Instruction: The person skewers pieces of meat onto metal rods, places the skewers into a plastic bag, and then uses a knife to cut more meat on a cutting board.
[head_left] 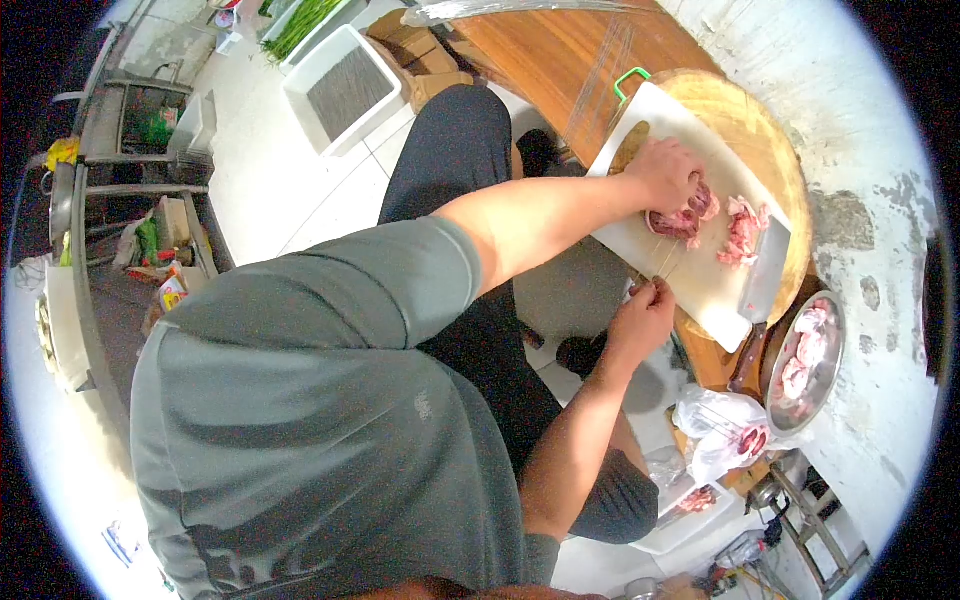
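Note:
My left hand (668, 175) is closed around a piece of dark red meat (676, 222) over a white cutting board (715, 300). Pinched between the fingers of my right hand (643, 315), just off the board's near edge, are thin skewers (668, 262) that reach up to the meat. A separate heap of pink meat pieces (742, 230) lies farther across the board. Beside that heap rests a cleaver (766, 270) with a dark handle. The board lies on a round wooden block (785, 150).
A metal bowl (836, 350) with pale meat stands at the right, near a plastic bag (710, 415) and a white container (665, 540). A white tub (392, 100) of thin sticks is on the floor at the top. Shelving (145, 190) stands at the left.

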